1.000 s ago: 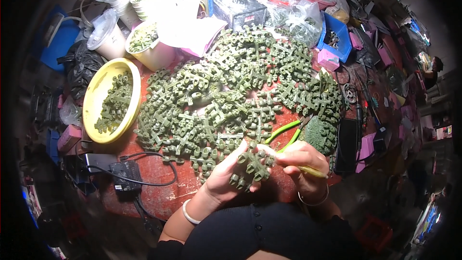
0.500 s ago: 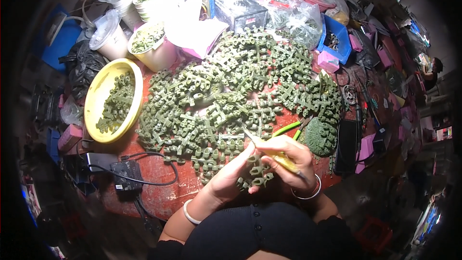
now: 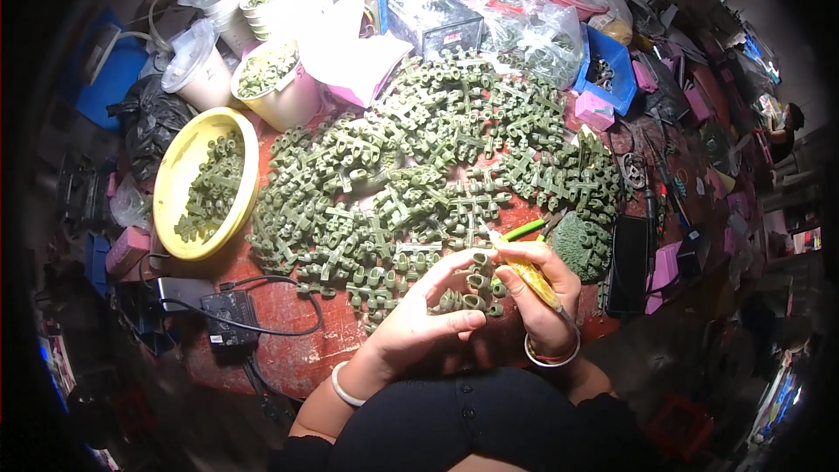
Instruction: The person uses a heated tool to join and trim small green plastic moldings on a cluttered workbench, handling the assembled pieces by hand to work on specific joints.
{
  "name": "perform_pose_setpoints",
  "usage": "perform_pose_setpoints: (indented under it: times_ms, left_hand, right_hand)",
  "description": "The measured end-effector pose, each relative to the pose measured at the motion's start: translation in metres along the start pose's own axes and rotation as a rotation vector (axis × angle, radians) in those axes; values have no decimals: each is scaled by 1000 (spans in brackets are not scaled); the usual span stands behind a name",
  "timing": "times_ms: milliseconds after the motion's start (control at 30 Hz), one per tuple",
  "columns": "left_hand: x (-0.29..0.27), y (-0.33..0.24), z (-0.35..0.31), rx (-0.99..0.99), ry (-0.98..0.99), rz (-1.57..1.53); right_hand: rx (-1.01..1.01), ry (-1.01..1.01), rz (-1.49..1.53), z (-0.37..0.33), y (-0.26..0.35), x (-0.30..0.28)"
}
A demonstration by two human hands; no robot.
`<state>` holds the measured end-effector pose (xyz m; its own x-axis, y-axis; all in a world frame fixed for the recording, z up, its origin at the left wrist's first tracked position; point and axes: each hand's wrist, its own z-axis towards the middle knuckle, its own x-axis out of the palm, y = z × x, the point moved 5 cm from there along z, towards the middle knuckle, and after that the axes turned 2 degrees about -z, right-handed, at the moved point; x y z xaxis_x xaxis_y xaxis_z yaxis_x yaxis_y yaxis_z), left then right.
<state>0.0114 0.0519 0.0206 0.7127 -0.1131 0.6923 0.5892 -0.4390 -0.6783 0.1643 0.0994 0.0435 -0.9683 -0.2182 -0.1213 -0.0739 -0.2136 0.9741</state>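
My left hand (image 3: pixel 418 322) holds a green wax-like branched piece (image 3: pixel 474 281), its small hollow cups set along a stem, between thumb and fingers. My right hand (image 3: pixel 552 290) grips a thin pointed tool with a yellow wrapped handle (image 3: pixel 531 276), its tip aimed up and to the left. The right fingers are close beside the piece; whether they touch it I cannot tell. Beyond both hands spreads a large heap of similar green pieces (image 3: pixel 376 183) on the red tabletop (image 3: pixel 288 350). Green-handled pliers (image 3: pixel 524 229) lie just past the right hand.
A yellow basin (image 3: pixel 166 210) with more pieces tilts at the left, near a black power adapter (image 3: pixel 229 319) and cable. White buckets (image 3: pixel 293 105) stand behind. To the right are a green textured lump (image 3: pixel 581 249), a dark phone-like slab (image 3: pixel 627 264) and a blue bin (image 3: pixel 625 79).
My right hand has moved right and slightly down with the yellow tool, away from the left fingers. The left hand has turned, its thumb now lower, and the held piece shows more upright.
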Motion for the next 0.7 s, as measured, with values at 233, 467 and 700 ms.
perform_pose_setpoints:
  times_ms: [233, 467, 700]
  left_hand:
    - [-11, 4, -1, 107, -138, 217]
    - [-8, -7, 0, 359, -192, 429]
    - [-12, -8, -2, 443, -198, 450]
  right_hand:
    - [-149, -67, -185, 1, 14, -12]
    - [-357, 159, -140, -9, 43, -9]
    - [-225, 373, 7, -14, 32, 1]
